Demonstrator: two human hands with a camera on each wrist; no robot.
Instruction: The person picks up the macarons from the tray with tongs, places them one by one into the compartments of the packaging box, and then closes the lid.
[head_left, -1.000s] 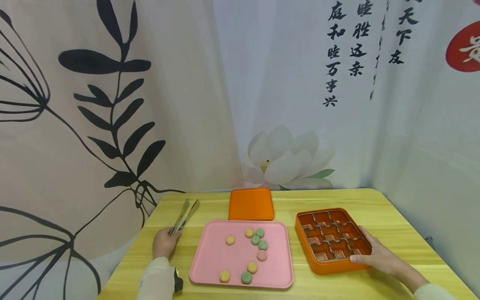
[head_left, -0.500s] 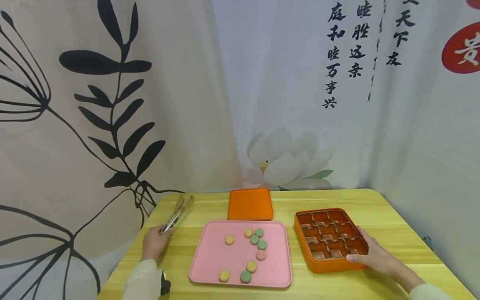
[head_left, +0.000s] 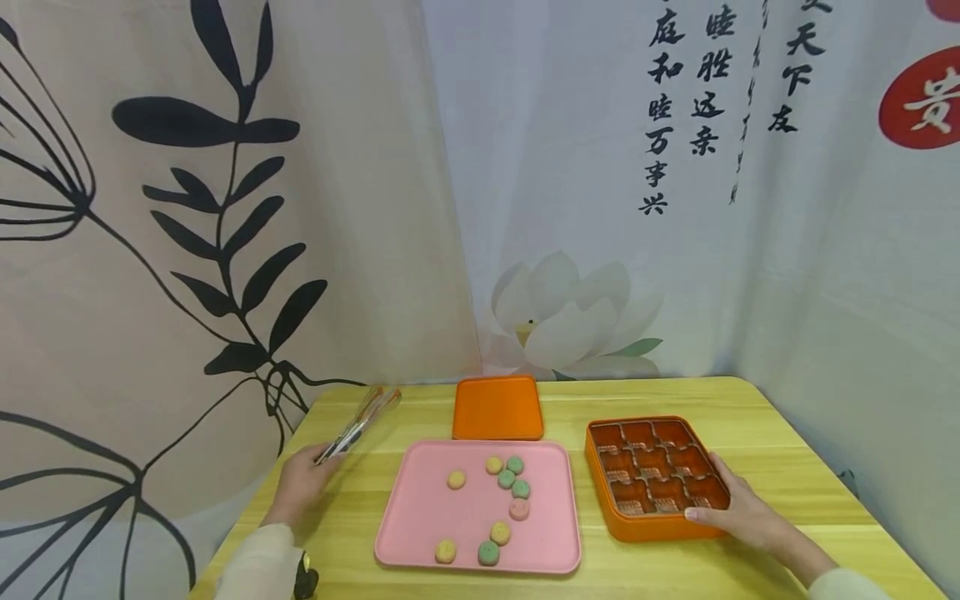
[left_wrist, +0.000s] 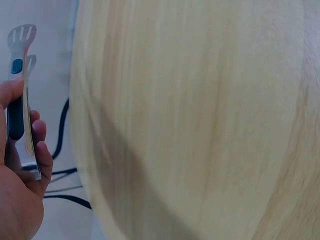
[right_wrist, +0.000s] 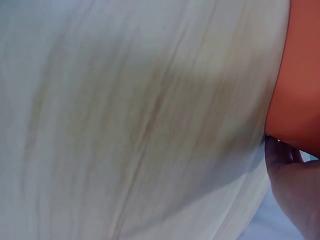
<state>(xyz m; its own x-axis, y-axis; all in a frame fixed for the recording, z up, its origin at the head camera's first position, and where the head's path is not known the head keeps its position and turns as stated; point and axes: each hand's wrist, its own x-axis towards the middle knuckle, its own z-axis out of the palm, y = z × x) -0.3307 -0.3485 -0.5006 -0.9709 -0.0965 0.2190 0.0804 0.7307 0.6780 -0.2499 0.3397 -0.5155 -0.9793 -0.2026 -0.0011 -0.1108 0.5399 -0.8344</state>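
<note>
My left hand holds metal tongs near their hinge end, over the table's left edge. In the left wrist view, the thumb and fingers wrap around the tongs' dark handle, and the slotted tips point away. At the right, my right hand grips the near right corner of an orange box, thumb at the front rim and fingers along the right side. Inside the box is a clear divided insert with several bare compartments. In the right wrist view, the fingers meet the box's lower edge, partly hidden.
Between the hands lies a pink tray with several small round yellow, green and pink cookies, such as the pink one. Behind it lies a flat orange lid. A printed curtain hangs behind the wooden table.
My left hand has moved left and slightly away with the tongs, whose tips have drawn closer together. The right hand stays on the box, and the whole view has shifted slightly.
</note>
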